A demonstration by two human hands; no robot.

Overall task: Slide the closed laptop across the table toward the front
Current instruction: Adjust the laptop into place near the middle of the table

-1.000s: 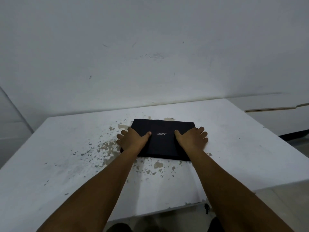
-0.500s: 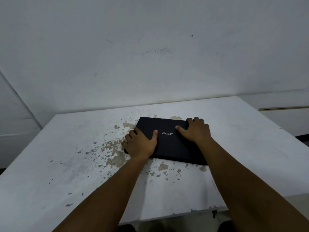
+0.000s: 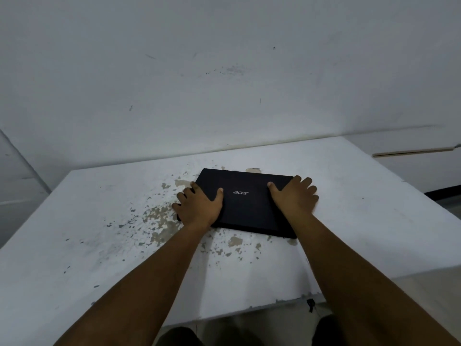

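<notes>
Your left hand [image 3: 199, 206] and right hand [image 3: 294, 197] lie flat, fingers spread, gripping nothing, on the closed laptop [image 3: 245, 203] mid-table [image 3: 361, 221]. Press down evenly with both palms so it slides straight, without twisting over the flaking paint [image 3: 159, 216].

A bare, plain room: scuffed white wall [image 3: 224, 71] behind a white table [image 3: 99, 245] with flaking paint.

Closed black laptop [image 3: 247, 203], silver acer logo on lid; flat on desk [image 3: 361, 221], slightly skewed, nearer the far edge.

laptop [image 3: 245, 203] on table [image 3: 361, 221], hands on lid
</notes>
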